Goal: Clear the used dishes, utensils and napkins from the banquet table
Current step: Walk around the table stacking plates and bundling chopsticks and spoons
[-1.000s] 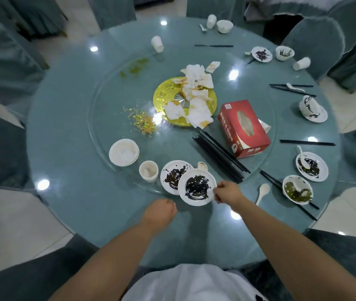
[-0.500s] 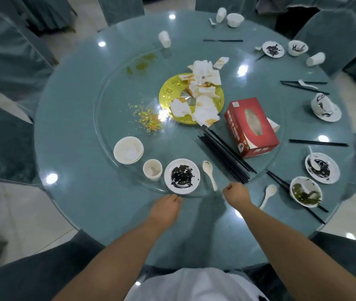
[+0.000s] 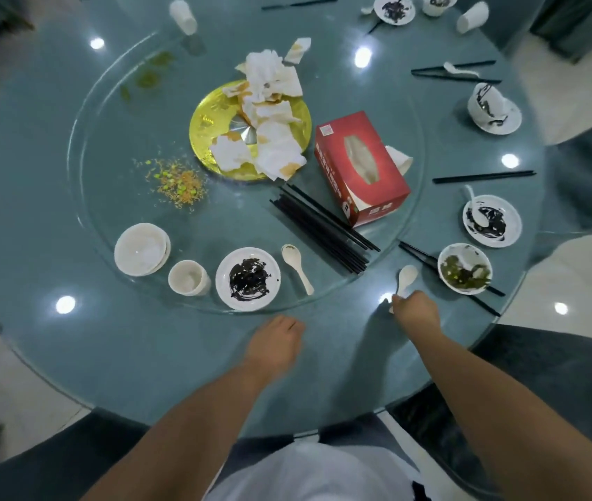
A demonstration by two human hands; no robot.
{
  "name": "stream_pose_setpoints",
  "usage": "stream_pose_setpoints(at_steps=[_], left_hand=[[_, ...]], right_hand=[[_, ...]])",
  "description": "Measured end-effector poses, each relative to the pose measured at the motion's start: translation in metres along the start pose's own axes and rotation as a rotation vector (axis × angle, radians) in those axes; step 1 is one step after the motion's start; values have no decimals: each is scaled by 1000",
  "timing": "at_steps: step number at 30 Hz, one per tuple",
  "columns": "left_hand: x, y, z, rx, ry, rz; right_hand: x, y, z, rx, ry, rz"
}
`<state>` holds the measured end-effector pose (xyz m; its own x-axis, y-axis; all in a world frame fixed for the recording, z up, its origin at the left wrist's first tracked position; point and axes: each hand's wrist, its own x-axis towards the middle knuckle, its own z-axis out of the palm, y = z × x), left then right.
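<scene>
My right hand (image 3: 416,313) pinches the handle of a white spoon (image 3: 406,277) lying on the glass table just outside the turntable. To its right stands a bowl with green leftovers (image 3: 464,270) on black chopsticks (image 3: 418,252). My left hand (image 3: 280,338) rests on the table at the turntable's near rim and holds nothing. Just beyond it on the turntable are a sauce-stained plate (image 3: 248,278), another white spoon (image 3: 298,263), a small cup (image 3: 189,278) and a white bowl (image 3: 141,249). A bundle of black chopsticks (image 3: 319,229) lies beside a red tissue box (image 3: 361,168).
Crumpled napkins (image 3: 269,113) cover a gold plate (image 3: 207,132) at the turntable's centre. Food scraps (image 3: 177,184) lie left of it. More stained plates (image 3: 491,220), cups and chopsticks (image 3: 482,176) ring the right and far edge. Covered chairs surround the table.
My right hand let go of the stained plate, which now sits on the other plate, then moved right and took the spoon's handle. The left hand stayed at the near rim.
</scene>
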<state>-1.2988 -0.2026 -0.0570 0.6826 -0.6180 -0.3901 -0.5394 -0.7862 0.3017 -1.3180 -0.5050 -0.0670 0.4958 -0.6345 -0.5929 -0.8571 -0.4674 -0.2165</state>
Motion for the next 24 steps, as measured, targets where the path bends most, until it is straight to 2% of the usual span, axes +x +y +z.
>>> stream_pose_setpoints(at_steps=[4, 9, 15, 18, 24], left_hand=[[-2, 4, 9, -2, 36, -13], [-10, 1, 7, 0, 48, -33], [-19, -7, -12, -15, 217, -3], [-24, -14, -20, -24, 252, -34], [-43, -35, -21, -33, 303, -130]], right_hand=[[9, 1, 7, -43, -53, -5], [2, -3, 7, -65, -41, -34], [-34, -25, 12, -44, -1, -302], [-50, -50, 18, -40, -5, -431], [-72, -117, 36, -148, -65, -559]])
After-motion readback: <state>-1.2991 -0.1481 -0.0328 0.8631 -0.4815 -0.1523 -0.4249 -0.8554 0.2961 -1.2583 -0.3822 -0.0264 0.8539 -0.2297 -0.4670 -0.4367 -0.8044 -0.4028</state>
